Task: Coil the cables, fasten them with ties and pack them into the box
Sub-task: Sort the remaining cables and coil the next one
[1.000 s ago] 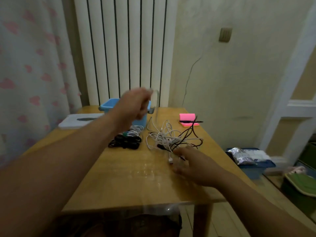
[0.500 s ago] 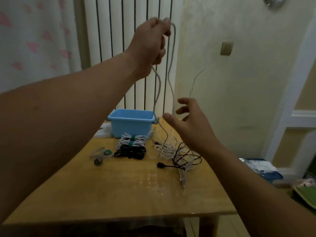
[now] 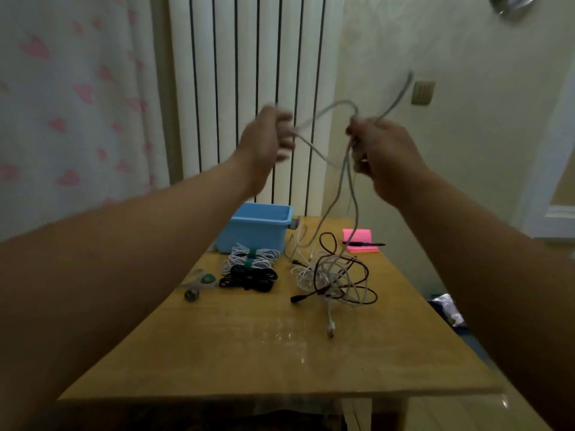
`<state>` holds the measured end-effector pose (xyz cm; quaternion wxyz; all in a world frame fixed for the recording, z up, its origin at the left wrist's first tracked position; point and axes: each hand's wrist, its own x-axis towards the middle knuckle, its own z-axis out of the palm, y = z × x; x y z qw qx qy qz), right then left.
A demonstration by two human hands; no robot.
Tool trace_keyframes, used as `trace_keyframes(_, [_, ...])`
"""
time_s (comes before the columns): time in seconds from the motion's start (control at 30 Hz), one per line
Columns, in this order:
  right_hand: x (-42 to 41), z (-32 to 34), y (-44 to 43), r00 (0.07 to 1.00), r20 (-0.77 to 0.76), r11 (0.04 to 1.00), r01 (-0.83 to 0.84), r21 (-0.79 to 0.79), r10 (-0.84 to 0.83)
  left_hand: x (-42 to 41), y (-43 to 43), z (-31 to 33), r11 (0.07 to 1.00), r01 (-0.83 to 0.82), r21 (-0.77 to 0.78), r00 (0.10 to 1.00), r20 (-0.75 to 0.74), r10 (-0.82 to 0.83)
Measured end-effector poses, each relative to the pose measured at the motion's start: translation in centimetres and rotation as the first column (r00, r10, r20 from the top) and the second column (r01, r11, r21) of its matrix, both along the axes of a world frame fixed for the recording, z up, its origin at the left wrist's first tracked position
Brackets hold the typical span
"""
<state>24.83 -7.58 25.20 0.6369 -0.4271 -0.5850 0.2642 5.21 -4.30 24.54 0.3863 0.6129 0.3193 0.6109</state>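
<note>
The fingers [image 3: 283,135] of the left hand [image 3: 264,141] and of the right hand [image 3: 385,154] are both curled tight round the grey cable [image 3: 326,107], which loops in the air between them and hangs down below the right fingers into the messy pile [image 3: 333,275] on the bench [image 3: 280,353]. If the hands pull up hard, I think the cable could drag the whole pile along and make the knots tighter. The blue box [image 3: 258,231] and the tied coils [image 3: 249,264] sit well below the left fingers, and a swinging loose end could knock them
</note>
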Motion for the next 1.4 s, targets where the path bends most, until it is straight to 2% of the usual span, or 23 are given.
trace_keyframes(0.07, [0.8, 1.5, -0.2, 0.997, -0.068, 0.999, -0.028, 0.018, 0.029, -0.3, 1.0, -4.8, 0.998, -0.006, -0.06, 0.994, -0.111, -0.001])
trace_keyframes(0.1, [1.1, 2.0, -0.3, 0.996, -0.082, 0.999, -0.028, 0.018, 0.029, -0.4, 1.3, -7.0, 0.999, -0.012, -0.041, 0.967, -0.254, 0.001])
trace_keyframes(0.13, [1.3, 2.3, -0.5, 0.994, -0.103, 0.999, -0.033, 0.012, 0.034, -0.5, 1.4, -9.1, 1.0, 0.001, -0.001, 0.906, -0.424, -0.002])
trace_keyframes(0.2, [1.7, 3.0, -1.0, 0.981, -0.177, 0.997, -0.074, -0.004, 0.072, -0.2, 1.9, -12.1, 0.996, 0.066, 0.062, 0.685, -0.728, 0.0])
trace_keyframes(0.23, [1.9, 3.3, -1.0, 0.973, -0.212, 0.995, -0.095, -0.011, 0.09, 0.3, 2.2, -13.0, 0.99, 0.095, 0.104, 0.575, -0.818, 0.031])
trace_keyframes(0.27, [2.1, 3.5, -1.3, 0.967, -0.234, 0.994, -0.111, -0.017, 0.104, 1.0, 2.7, -13.6, 0.981, 0.117, 0.155, 0.502, -0.862, 0.076])
trace_keyframes(0.3, [2.4, 3.7, -1.4, 0.964, -0.242, 0.993, -0.12, -0.017, 0.113, 1.7, 3.0, -13.8, 0.973, 0.127, 0.19, 0.47, -0.876, 0.109])
trace_keyframes(0.37, [2.9, 3.9, -1.8, 0.974, -0.207, 0.995, -0.095, -0.001, 0.093, 2.8, 3.4, -13.0, 0.975, 0.086, 0.205, 0.498, -0.856, 0.137])
trace_keyframes(0.4, [3.4, 4.2, -2.0, 0.983, -0.173, 0.998, -0.055, 0.009, 0.055, 3.2, 3.6, -11.9, 0.977, 0.035, 0.21, 0.546, -0.823, 0.158])
trace_keyframes(0.47, [4.6, 5.0, -2.1, 0.992, -0.116, 0.999, 0.042, 0.031, -0.039, 3.3, 3.7, -8.6, 0.983, -0.069, 0.168, 0.708, -0.686, 0.167])
trace_keyframes(0.53, [6.2, 6.5, -2.2, 0.993, -0.095, 0.995, 0.081, 0.063, -0.075, 2.7, 3.9, -4.2, 0.989, -0.101, 0.104, 0.859, -0.493, 0.139])
trace_keyframes(0.6, [7.6, 8.8, -2.5, 0.993, -0.105, 0.989, 0.072, 0.129, -0.058, 2.0, 3.9, 0.2, 0.985, -0.112, 0.131, 0.916, -0.37, 0.154])
trace_keyframes(0.73, [9.6, 14.4, -2.6, 0.984, -0.178, 0.961, 0.061, 0.269, -0.012, 1.6, 3.7, 6.6, 0.955, -0.15, 0.256, 0.934, -0.281, 0.222])
trace_keyframes(0.83, [10.1, 16.5, -2.3, 0.993, -0.086, 0.953, 0.103, 0.285, -0.081, 2.2, 3.6, 8.8, 0.947, -0.132, 0.293, 0.939, -0.268, 0.213])
trace_keyframes(0.93, [9.4, 14.9, -2.0, 0.997, -0.034, 0.974, 0.07, 0.216, -0.064, 2.5, 3.3, 8.8, 0.943, -0.093, 0.32, 0.944, -0.274, 0.186])
trace_keyframes(1.03, [9.2, 11.4, -0.9, 0.993, 0.018, 0.988, 0.111, 0.109, -0.113, 1.9, 2.8, 9.1, 0.902, -0.122, 0.415, 0.93, -0.269, 0.25])
trace_keyframes(1.13, [9.3, 10.1, 0.2, 0.985, 0.062, 0.987, 0.16, 0.013, -0.161, 1.6, 2.0, 10.0, 0.93, -0.081, 0.359, 0.921, -0.331, 0.208])
trace_keyframes(1.23, [9.2, 10.0, -0.2, 0.965, 0.21, 0.987, 0.162, 0.006, -0.159, 1.6, 2.0, 9.2, 0.952, -0.058, 0.302, 0.89, -0.416, 0.187])
trace_keyframes(1.3, [8.8, 8.3, -0.4, 0.912, 0.391, 0.99, 0.139, -0.011, -0.124, 1.4, 2.4, 8.1, 0.958, -0.066, 0.28, 0.877, -0.441, 0.189])
trace_keyframes(1.4, [8.5, 2.2, 1.7, 0.793, 0.609, 0.97, 0.159, -0.181, -0.016, 0.5, 3.1, 6.3, 0.97, -0.062, 0.236, 0.851, -0.495, 0.175])
